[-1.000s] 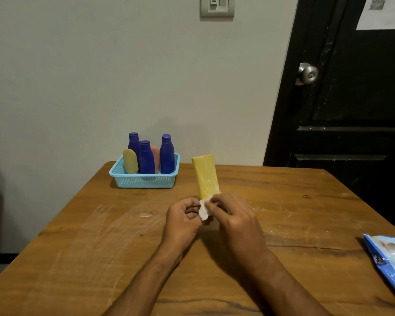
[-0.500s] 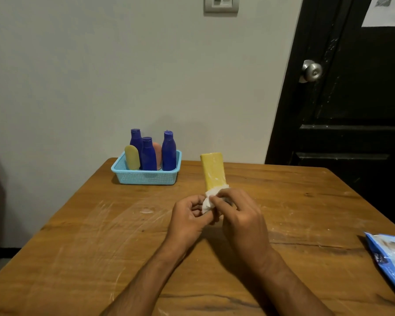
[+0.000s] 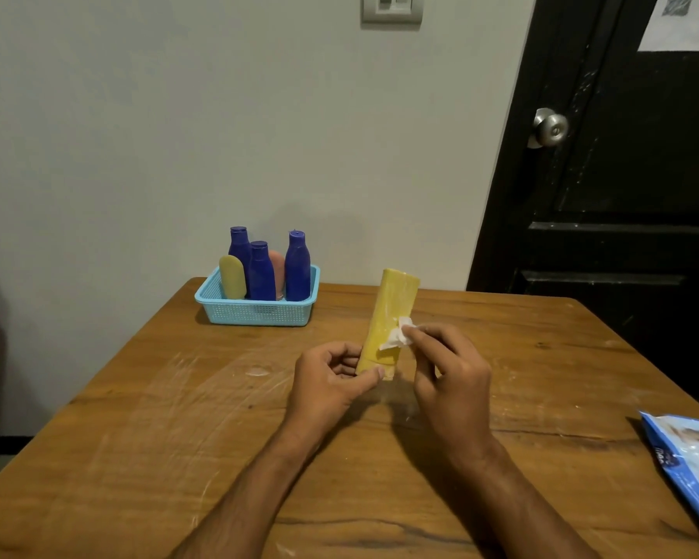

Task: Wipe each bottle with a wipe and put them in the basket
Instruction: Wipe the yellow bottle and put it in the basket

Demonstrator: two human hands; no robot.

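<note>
Five bottles (image 3: pixel 260 270) stand in the basket (image 3: pixel 255 312), well beyond your grip. Your left hand (image 3: pixel 331 381) grips the yellow bottle (image 3: pixel 390 316); your right hand (image 3: pixel 448 377) pinches the wipe (image 3: pixel 398 337) against it. Basketing remains.

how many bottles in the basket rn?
5 visible in the turquoise basket: three blue bottles, a pale yellow one at the left, a pink one mostly hidden behind. More may be hidden.
</note>
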